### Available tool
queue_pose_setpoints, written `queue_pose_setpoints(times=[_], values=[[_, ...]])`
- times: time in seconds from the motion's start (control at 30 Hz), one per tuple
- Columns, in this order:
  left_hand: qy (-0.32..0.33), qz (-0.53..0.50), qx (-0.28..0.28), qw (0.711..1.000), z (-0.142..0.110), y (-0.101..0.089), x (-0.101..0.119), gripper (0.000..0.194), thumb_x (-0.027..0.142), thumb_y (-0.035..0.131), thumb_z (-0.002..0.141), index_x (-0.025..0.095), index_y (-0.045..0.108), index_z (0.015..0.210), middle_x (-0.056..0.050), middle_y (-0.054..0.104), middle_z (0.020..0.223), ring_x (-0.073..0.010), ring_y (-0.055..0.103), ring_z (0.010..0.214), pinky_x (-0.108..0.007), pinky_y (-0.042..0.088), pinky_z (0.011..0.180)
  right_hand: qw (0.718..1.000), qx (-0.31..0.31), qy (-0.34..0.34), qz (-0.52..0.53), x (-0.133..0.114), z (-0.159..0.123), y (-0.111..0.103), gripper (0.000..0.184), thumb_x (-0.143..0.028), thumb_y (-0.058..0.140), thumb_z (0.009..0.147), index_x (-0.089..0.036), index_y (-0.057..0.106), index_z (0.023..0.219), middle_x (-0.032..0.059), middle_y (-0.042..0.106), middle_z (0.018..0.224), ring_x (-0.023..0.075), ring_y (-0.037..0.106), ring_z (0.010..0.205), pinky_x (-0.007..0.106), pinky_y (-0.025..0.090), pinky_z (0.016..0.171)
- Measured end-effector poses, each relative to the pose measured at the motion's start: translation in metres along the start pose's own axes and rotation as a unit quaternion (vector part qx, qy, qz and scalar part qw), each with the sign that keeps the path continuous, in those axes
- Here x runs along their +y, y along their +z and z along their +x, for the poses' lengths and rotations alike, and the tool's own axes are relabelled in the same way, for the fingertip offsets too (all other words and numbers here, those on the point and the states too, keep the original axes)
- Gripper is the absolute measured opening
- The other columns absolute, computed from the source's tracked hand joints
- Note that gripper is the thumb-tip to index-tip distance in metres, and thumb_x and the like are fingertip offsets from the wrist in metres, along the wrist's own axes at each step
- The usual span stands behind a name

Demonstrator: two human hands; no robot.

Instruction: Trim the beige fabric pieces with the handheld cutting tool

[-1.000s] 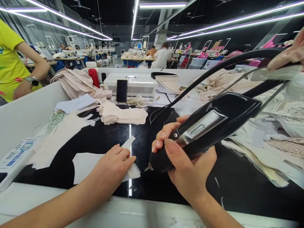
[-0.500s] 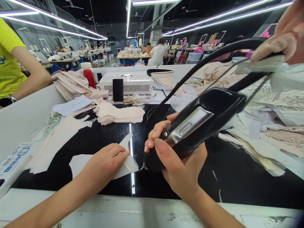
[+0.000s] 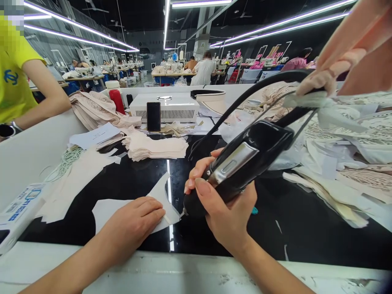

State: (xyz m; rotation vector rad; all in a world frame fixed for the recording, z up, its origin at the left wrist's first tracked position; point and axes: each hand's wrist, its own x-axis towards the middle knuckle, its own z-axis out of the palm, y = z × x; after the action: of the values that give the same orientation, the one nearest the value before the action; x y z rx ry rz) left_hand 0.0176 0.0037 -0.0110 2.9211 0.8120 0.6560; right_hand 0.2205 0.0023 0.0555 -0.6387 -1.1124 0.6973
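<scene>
My right hand [image 3: 228, 204] is wrapped round a black corded handheld tool [image 3: 241, 161] with a silver plate on its side. The tool slants down to the left; its small metal tip [image 3: 184, 212] meets the edge of a white cut fabric piece [image 3: 105, 212] lying on the black tabletop. My left hand [image 3: 137, 220] is on that piece, fingers together and bent, holding it down close to the tip. A narrow pale strip [image 3: 167, 219] pokes out from under its fingertips. My left thumb is hidden.
Stacked beige pieces [image 3: 156, 145] lie behind, near a phone [image 3: 153, 116] and a vented white box [image 3: 180, 108]. Fabric piles [image 3: 358, 130] cover the right side. A co-worker's arm [image 3: 50, 92] is at left; a blurred pinkish shape [image 3: 339, 67] hangs upper right by the cord [image 3: 260, 87].
The tool in my right hand has shifted slightly left and down, its tip nearer the fabric edge. My left hand has slid a little left and lies flatter.
</scene>
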Motion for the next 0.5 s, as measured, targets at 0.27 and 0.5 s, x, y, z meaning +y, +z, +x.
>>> queue_pose_setpoints(times=[0.27,0.5], values=[[0.008,0.078,0.019,0.997,-0.002,-0.003,0.019,0.023,0.005,0.043,0.105,0.011,0.065,0.104,-0.010,0.070,0.098,-0.0234,0.069,0.092,-0.039,0.063,0.084,1.000,0.002,0.015,0.022,-0.006,-0.003,0.006,0.035,-0.005,0.074,0.072,-0.026,0.055,0.094,-0.0073,0.067,0.073,0.0097,0.062,0.056,0.022,0.058,0.050],[0.092,0.014,0.079,0.993,0.016,0.014,0.034,0.025,0.009,0.041,0.109,0.008,0.066,0.108,-0.009,0.073,0.102,-0.0181,0.069,0.100,-0.030,0.057,0.101,0.999,0.011,0.037,0.018,-0.005,-0.007,0.001,0.032,-0.015,0.079,0.077,-0.029,0.059,0.098,-0.0058,0.066,0.076,0.0118,0.064,0.059,0.023,0.060,0.052]])
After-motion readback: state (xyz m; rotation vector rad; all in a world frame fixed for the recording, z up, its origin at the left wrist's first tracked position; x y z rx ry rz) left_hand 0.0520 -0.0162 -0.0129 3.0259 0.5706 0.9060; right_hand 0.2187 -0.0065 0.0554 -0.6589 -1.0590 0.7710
